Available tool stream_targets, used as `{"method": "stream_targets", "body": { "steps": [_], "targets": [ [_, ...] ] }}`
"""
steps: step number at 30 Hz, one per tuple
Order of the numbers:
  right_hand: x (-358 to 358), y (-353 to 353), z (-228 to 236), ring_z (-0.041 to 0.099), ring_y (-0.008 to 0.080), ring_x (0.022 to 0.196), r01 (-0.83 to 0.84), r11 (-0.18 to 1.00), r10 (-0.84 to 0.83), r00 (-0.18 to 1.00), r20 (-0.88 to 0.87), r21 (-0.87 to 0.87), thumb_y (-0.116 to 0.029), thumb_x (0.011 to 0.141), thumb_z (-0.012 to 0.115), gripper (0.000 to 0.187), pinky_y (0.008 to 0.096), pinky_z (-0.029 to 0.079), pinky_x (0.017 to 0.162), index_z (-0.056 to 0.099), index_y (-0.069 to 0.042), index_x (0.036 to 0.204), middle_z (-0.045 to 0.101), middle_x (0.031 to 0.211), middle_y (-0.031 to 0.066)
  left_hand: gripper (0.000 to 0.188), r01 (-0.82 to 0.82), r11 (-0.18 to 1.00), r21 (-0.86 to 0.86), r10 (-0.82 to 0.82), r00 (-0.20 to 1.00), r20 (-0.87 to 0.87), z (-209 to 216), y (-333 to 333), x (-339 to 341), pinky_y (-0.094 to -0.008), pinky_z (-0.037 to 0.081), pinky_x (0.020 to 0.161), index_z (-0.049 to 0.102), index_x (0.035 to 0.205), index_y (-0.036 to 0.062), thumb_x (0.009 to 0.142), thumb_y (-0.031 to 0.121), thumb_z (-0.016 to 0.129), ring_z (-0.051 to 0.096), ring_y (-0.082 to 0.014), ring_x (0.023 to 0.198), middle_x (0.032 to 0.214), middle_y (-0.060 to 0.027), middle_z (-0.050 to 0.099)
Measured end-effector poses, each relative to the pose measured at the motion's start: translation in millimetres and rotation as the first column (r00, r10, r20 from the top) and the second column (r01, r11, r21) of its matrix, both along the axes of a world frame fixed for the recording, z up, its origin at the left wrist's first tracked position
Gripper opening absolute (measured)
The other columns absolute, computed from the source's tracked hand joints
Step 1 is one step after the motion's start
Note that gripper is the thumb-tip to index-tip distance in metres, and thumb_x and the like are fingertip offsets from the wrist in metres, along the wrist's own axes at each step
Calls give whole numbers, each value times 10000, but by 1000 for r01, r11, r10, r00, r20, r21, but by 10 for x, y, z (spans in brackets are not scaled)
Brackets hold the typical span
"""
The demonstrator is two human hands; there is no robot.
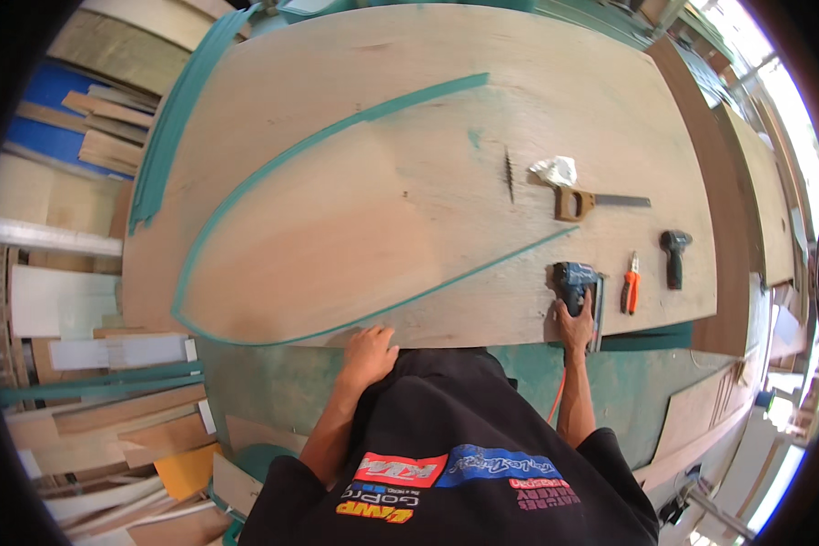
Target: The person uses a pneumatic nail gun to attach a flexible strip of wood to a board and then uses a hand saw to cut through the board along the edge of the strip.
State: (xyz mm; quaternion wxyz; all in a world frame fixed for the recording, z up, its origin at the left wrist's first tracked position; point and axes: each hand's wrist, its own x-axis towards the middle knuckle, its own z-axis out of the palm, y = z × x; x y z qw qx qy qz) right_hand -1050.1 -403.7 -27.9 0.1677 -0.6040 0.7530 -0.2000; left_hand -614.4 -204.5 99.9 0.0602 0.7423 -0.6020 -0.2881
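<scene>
A large plywood sheet (pixel 337 255) lies in front of me. On it a teal strip (pixel 273 173) bends in a long curve, with its rounded end at the left and a straighter side along the near edge. My right hand (pixel 575 328) is closed around the handle of a dark blue nail gun (pixel 573 278), which rests at the sheet's near right. From below it runs an orange air hose (pixel 558 391). My left hand (pixel 369 353) rests on the near edge beside the strip, thumb apart, fingers slightly bent, with nothing visible in it.
Right of the nail gun lie orange-handled pliers (pixel 630 284) and a cordless driver (pixel 674 259). Farther back are a handsaw (pixel 601 201), crumpled foil (pixel 555 170) and a thin dark drill bit (pixel 510 175). Teal strips (pixel 168 136) are stacked at the far left; wood offcuts (pixel 109 118) lie beyond.
</scene>
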Motion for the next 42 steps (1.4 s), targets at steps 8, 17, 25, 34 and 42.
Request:
{"method": "stream_targets", "body": {
  "steps": [8, 17, 25, 34, 42],
  "targets": [
    [0, -35, 152, 662, 468, 1167, 42, 994, -50, 996, 72, 97, -638, 824, 740, 920, 520, 511, 988, 467, -142, 1550, 687, 1258, 297, 444, -11, 983, 181, 20, 999, -49, -62, -131, -242, -507, 511, 985, 657, 1259, 19, 942, 329, 680, 645, -402, 1161, 1232, -201, 689],
    [65, -25, 248, 607, 467, 1264, 1, 988, -17, 994, 104, 156, -615, 830, 752, 953, 497, 478, 1050, 420, -118, 1573, 627, 1366, 304, 478, -139, 988, 70, 140, 990, -4, -112, -66, -137, -507, 514, 985, 641, 1302, 8, 937, 312, 695, 643, -415, 1157, 1246, -216, 681],
    [-119, -283, 384, 554, 420, 1344, -180, 954, 118, 961, 250, 239, -540, 778, 843, 1099, 435, 434, 1119, 354, 69, 1551, 540, 1450, 332, 444, -310, 933, 182, 314, 949, 3, -64, 404, -390, -506, 521, 979, 649, 1272, 17, 954, 328, 664, 647, -420, 1149, 1236, -223, 680],
    [-173, -269, 265, 598, 401, 1276, -213, 947, 141, 949, 283, 240, -541, 792, 851, 1065, 428, 449, 1091, 391, 73, 1530, 602, 1374, 312, 469, -404, 834, 375, 470, 876, -103, -398, 1248, -874, -501, 494, 1029, 627, 1306, 35, 960, 351, 645, 621, -405, 1217, 1283, -215, 669],
    [653, 402, 620, 520, 448, 1313, 24, 999, -8, 933, -359, 40, -503, 878, 750, 896, 548, 412, 1107, 385, -72, 1573, 520, 1440, 276, 433, -567, 782, 259, 611, 779, -140, -542, 2098, -475, -474, 523, 974, 647, 1286, 21, 970, 317, 650, 670, -367, 1136, 1262, -203, 681]
  ]
}}
